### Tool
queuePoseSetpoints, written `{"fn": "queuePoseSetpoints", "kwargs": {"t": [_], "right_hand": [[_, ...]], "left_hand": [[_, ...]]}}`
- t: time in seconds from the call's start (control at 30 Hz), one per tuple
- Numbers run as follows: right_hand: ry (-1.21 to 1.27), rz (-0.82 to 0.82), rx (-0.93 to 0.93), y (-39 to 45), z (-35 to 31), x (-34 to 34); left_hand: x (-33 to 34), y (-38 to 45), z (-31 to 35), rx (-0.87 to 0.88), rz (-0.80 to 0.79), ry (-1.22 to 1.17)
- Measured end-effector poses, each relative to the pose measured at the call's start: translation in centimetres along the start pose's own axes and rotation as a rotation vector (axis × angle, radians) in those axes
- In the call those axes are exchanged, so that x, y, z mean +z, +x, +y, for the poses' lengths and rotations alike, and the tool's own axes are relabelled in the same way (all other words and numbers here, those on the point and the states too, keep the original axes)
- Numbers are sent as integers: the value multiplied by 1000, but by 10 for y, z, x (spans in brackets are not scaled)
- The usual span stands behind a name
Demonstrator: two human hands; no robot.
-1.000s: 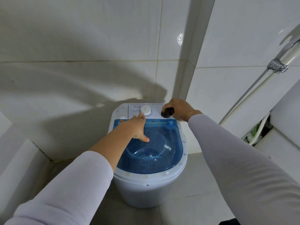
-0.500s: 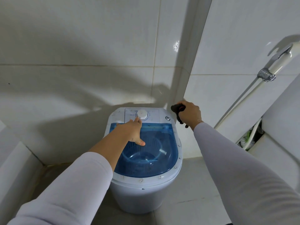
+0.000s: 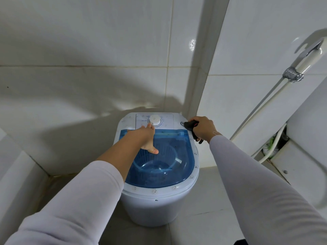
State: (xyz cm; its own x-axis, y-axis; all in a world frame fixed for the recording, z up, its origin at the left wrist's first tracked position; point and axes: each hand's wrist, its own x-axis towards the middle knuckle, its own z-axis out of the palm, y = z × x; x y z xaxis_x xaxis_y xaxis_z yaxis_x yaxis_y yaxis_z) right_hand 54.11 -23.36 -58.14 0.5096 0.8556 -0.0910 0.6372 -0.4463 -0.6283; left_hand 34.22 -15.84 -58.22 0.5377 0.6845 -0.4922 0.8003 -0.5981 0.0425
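Washing machine [image 3: 155,209]: small white tub, stands on the floor [image 3: 203,200] in the tiled corner, blue lid [image 3: 169,175] down, empty-looking basket [image 3: 159,156] seen through it.
Dial [image 3: 155,119]: white knob on the rear panel, middle of the top.
Left hand [image 3: 145,138]: stretched out over the lid, fingers [image 3: 150,127] straight and relaxed, tips at the dial's near edge, thumb hanging low; not gripping anything.
Right hand [image 3: 203,129]: clenched round a black fitting [image 3: 190,124], its tail hanging below the fist; what kind of fitting, cannot tell.
Port [image 3: 182,123]: small round opening at the panel's right rear corner; the fitting's tip is just beside it, seated or not unclear.
Step (judged): join the fitting to the port, then set the dial.
How to do it well: line the tip square to the port before pushing; keep the tail off the lid's hinge. Pinch the dial with thumb and fingertips, not just a poke. Press lightly so the light tub doesn't shift.
Risk: a skewed push misses the port or tips the machine toward the wall [image 3: 88,50].
Nearby: spray hose [image 3: 265,110] on the right wall, well apart.
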Motion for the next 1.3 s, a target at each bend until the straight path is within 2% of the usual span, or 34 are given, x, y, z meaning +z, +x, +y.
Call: {"fn": "queuePoseSetpoints", "kwargs": {"t": [0.23, 0.47, 0.63, 0.7, 0.8, 1.0, 1.3], "right_hand": [[-105, -84, -40, -19, 6, -5], [-99, -154, -37, -48, 16, -10], [-222, -296, -24, -65, 25, -27], [-278, -268, 3, -69, 32, -36], [-205, -163, -8, -74, 39, -44], [-81, -66, -79, -79, 15, -28], [-41, -65, -37, -93, 16, -2]], "left_hand": [[5, -1, -2, -11, 39, -31], [7, -6, 0, -28, 93, -46], [12, -24, 2, -52, 174, -46], [18, -35, 3, -47, 225, -49], [25, -45, 0, -20, 247, -54], [30, -66, -8, -8, 160, -36], [48, -69, -7, -6, 163, -39]]}}
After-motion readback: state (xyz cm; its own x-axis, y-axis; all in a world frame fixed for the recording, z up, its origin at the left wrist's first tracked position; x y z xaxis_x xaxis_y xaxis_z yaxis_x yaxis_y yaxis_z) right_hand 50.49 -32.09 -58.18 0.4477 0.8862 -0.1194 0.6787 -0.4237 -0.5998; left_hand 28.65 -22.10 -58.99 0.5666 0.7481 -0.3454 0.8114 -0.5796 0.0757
